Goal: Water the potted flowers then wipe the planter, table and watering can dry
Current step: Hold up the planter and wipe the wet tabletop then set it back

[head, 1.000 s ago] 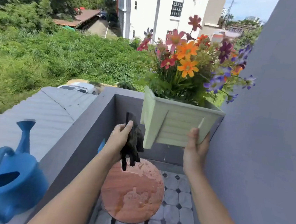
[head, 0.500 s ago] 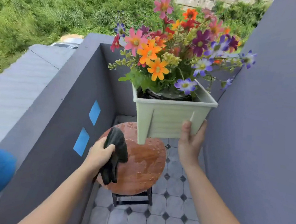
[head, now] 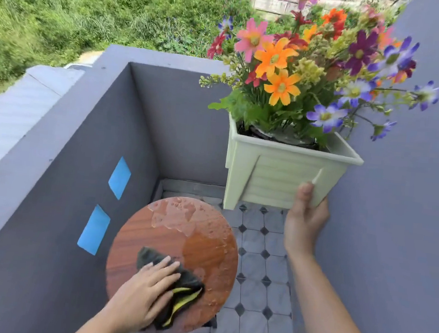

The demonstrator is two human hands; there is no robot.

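A pale green square planter (head: 279, 178) full of mixed flowers (head: 299, 63) hangs in the air, up and to the right of the table. My right hand (head: 305, 218) grips its lower right corner from below. The round wooden table (head: 179, 232) is low in the middle, with water drops and a wet patch on its far and right parts. My left hand (head: 145, 291) lies flat on a dark cloth with a yellow underside (head: 186, 290) and presses it onto the table's near side. The watering can is out of view.
A grey parapet wall (head: 57, 176) with two blue patches (head: 119, 177) runs close along the table's left. A grey wall (head: 408, 240) stands at the right. Grey floor tiles (head: 260, 279) lie below the table. Green growth lies beyond the balcony.
My left hand has brought the cloth down from the air onto the table top and flattened on it. The planter stays held up, now further right. The view has tilted down, and the blue watering can has left it.
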